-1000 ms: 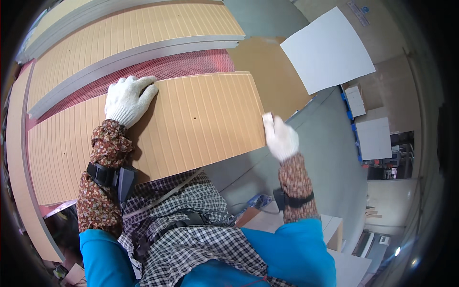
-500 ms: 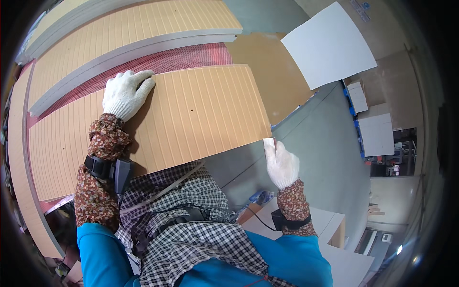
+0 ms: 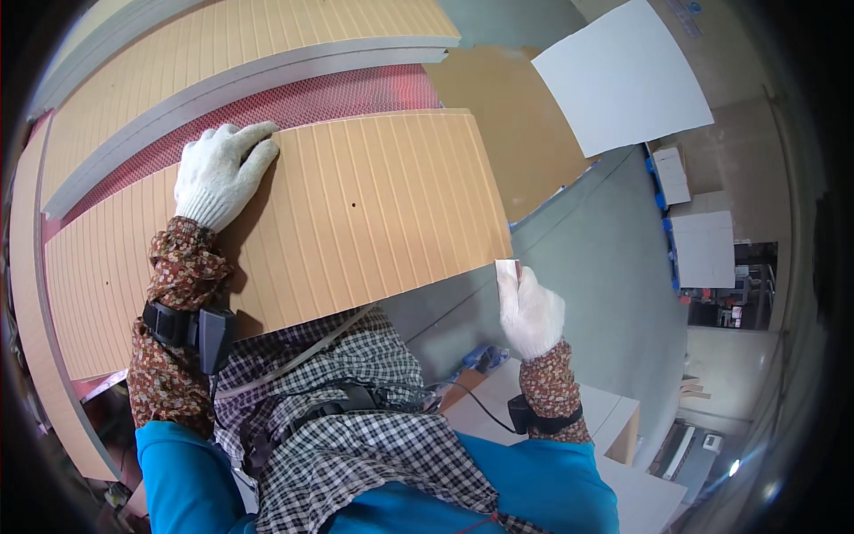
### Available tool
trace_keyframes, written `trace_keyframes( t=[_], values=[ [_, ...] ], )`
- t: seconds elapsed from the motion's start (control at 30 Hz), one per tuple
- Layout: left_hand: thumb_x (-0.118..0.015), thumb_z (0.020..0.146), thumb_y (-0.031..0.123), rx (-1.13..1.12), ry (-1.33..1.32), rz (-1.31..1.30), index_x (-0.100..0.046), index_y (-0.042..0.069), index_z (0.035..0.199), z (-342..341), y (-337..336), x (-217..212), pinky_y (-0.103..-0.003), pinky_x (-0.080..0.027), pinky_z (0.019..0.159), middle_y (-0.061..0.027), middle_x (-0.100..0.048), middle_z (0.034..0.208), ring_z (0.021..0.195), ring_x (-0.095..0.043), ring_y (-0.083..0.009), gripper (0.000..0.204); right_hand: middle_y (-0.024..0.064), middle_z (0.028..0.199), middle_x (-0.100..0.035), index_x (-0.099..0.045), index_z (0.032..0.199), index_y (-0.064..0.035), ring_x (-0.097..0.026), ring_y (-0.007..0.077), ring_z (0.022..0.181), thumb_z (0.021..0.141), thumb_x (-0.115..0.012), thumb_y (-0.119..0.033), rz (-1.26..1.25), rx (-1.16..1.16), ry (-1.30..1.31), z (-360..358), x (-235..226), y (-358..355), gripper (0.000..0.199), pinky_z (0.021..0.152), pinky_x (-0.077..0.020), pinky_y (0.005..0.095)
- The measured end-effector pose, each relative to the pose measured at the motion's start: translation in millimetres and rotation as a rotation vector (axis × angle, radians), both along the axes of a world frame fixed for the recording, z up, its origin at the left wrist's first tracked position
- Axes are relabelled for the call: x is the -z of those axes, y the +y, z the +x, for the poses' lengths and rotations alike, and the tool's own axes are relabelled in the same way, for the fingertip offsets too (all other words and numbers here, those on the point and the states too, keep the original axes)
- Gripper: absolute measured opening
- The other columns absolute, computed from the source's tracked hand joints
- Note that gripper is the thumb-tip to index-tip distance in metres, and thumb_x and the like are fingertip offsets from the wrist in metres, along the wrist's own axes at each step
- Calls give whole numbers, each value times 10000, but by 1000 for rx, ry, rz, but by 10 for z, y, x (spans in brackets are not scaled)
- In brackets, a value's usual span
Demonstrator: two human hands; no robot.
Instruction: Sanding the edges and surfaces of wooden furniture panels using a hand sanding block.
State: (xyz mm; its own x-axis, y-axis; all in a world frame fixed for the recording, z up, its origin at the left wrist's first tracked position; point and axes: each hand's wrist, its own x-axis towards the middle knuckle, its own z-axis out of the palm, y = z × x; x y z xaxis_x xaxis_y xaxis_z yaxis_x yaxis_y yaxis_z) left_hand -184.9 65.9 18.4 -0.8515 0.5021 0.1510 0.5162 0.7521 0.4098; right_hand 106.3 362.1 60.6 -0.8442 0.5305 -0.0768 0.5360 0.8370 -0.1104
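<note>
A long tan panel (image 3: 374, 196) with parallel grooves and a small dark hole lies in front of me. My left hand (image 3: 218, 173), in a white knit glove, rests on it near its far edge, fingers spread and thumb apart. At the panel's near right corner is my right hand (image 3: 532, 311), gloved too. Its fingers are closed round a small flat block (image 3: 508, 270), pale on top with a reddish-brown side; its exact kind is unclear. The block's upper end is right by the corner; whether they touch is hard to tell.
More grooved panels (image 3: 294, 31) are stacked beyond, over a red mesh-patterned surface (image 3: 356, 93). A brown board (image 3: 516, 116) and a white sheet (image 3: 623, 80) lie at the far right. Pale boards (image 3: 578, 400) stand beside my right forearm.
The view has shifted slightly. My left hand sits a little further left on the panel. The right hand stays by the near right corner, still gripping the small block.
</note>
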Motion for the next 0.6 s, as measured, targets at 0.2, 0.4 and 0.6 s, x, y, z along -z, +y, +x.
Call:
trace_keyframes(
  t=[0.2,0.4,0.6],
  values=[
    [-578,1022,363,-6,1,-16,-733,102,1305,-11,-26,0,-455,-454,990,-159,-716,1080,1093,-632,-347,415,232,663,-662,-624,897,-31,-689,440,652,1098,-488,-381,-10,-42,-14,-53,-49,23,427,615,-539,542],
    [-607,1021,326,-30,-9,-27,-735,112,1306,42,-9,-4,-437,-460,974,-146,-712,1064,1070,-630,-315,379,251,694,-671,-636,909,-29,-696,451,692,1105,-453,-400,-6,-98,4,-541,59,166,457,646,-541,558],
    [-610,1016,331,-19,-16,-9,-741,116,1296,39,43,-51,-446,-458,964,-131,-713,1055,1062,-626,-312,377,309,907,-719,-689,1012,-6,-707,505,899,1107,-342,-467,10,-138,45,-1524,96,462,585,856,-542,605]
  ],
)
